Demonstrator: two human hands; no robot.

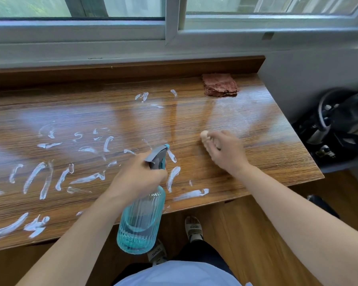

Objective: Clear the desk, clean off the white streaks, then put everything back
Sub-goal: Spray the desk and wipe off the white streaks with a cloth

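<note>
Head view shows one ribbed blue glass spray bottle [140, 221], gripped at its neck by the left hand [139, 178] over the front edge of the wooden desk [277, 157]; its long axis stands near upright, nozzle pointing toward the back edge. Right hand [225, 151] curls around one pale object [205, 137], mostly hidden. One folded reddish-brown cloth [219, 85] lies at the back right corner. Many white streaks [35, 178] run off the left.
</note>
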